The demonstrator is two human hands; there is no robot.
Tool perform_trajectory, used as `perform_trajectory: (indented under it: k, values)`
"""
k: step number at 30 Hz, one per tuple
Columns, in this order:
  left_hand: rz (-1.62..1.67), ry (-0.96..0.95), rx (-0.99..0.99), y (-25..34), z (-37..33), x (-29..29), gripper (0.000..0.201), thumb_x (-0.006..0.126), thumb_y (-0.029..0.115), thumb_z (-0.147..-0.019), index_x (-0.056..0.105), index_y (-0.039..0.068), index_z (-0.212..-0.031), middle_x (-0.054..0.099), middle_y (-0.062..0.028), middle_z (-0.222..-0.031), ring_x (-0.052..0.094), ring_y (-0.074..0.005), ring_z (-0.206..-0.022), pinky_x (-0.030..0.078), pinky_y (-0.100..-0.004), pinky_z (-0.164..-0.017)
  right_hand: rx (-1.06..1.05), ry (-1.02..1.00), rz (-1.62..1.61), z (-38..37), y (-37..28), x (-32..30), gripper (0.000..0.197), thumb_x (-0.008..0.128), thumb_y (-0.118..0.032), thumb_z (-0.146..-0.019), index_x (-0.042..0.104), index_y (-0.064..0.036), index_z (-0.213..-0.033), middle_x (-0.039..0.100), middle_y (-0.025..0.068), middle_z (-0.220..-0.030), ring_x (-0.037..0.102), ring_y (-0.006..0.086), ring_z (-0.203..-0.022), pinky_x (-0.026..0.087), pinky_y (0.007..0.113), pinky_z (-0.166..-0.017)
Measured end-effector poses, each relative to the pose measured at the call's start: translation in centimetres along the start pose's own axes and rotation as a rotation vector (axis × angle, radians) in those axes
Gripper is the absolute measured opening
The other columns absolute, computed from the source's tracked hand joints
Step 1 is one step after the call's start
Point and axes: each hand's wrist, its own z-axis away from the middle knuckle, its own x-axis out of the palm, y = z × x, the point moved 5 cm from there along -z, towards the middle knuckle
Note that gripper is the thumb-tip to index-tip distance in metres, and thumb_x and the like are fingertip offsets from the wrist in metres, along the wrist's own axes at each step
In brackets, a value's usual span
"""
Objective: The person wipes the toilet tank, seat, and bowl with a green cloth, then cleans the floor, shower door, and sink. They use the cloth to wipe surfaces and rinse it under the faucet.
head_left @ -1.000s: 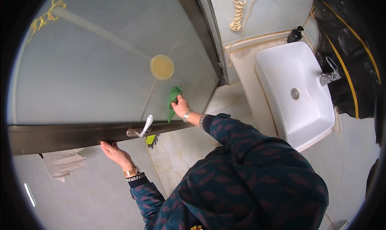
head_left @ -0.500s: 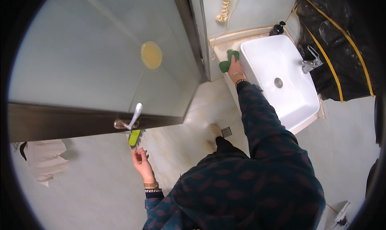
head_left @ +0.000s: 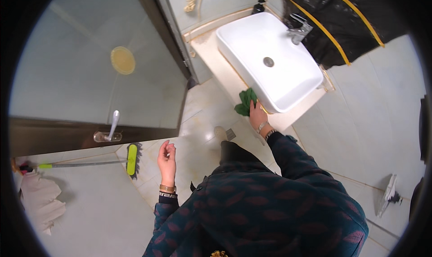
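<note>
My right hand (head_left: 258,116) is closed on a crumpled green cloth (head_left: 245,101). The cloth lies at the front edge of the pale counter (head_left: 211,61), beside the near side of the white basin (head_left: 294,93). Part of the cloth hangs past the counter edge, and the fingertips are partly hidden in it. Well to the left, my left hand (head_left: 167,163) hangs in the air with its fingers loosely bent and nothing in them. A chrome tap (head_left: 299,30) stands behind the basin.
A frosted door (head_left: 85,72) with a lever handle (head_left: 114,126) fills the left. Below it are a green-headed broom (head_left: 131,160) and a pale hanging cloth (head_left: 40,198). A dark pump bottle (head_left: 258,6) stands behind the basin; black plastic sheeting (head_left: 324,23) covers the wall. A floor drain (head_left: 231,134) shows below.
My right hand has brought the green cloth along the counter from the basin's far left corner toward its near end. The view has shifted, and more of the broom shows.
</note>
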Motion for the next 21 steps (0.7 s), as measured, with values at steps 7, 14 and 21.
perform_trajectory:
  k: [7,14,21]
  values:
    - [0.01,-0.166,0.006,-1.2,0.0,4.7,0.032,0.061,0.006,-0.09,0.056,0.001,-0.121,0.064,-0.0041,-0.099,0.058,-0.0093,-0.087,0.048,-0.024,-0.08,0.178,0.069,-0.016,12.0,12.3,0.9,0.056,0.054,-0.008,-0.08,0.042,-0.0086,-0.135,0.052,0.0197,-0.108,0.063,0.0357,-0.072,0.053,0.047,-0.061]
    - [-0.012,-0.182,-0.033,-2.9,-0.2,6.0,0.029,0.06,0.007,-0.09,0.057,0.0,-0.118,0.064,-0.0026,-0.089,0.06,-0.0102,-0.079,0.049,-0.0246,-0.076,0.703,0.396,-0.483,13.3,24.6,-5.3,0.033,0.056,-0.014,-0.079,0.067,0.0014,-0.106,0.068,0.0211,-0.074,0.067,0.0332,-0.071,0.053,0.041,-0.068]
    - [-0.119,-0.264,-0.008,-1.1,1.6,14.3,0.027,0.062,0.01,-0.09,0.06,0.0,-0.114,0.064,-0.0019,-0.087,0.06,-0.0095,-0.079,0.049,-0.0236,-0.073,0.431,0.722,-1.174,9.1,26.7,-17.5,0.033,0.053,-0.005,-0.084,0.061,0.0031,-0.116,0.068,0.0128,-0.089,0.061,0.0122,-0.072,0.05,0.028,-0.065]
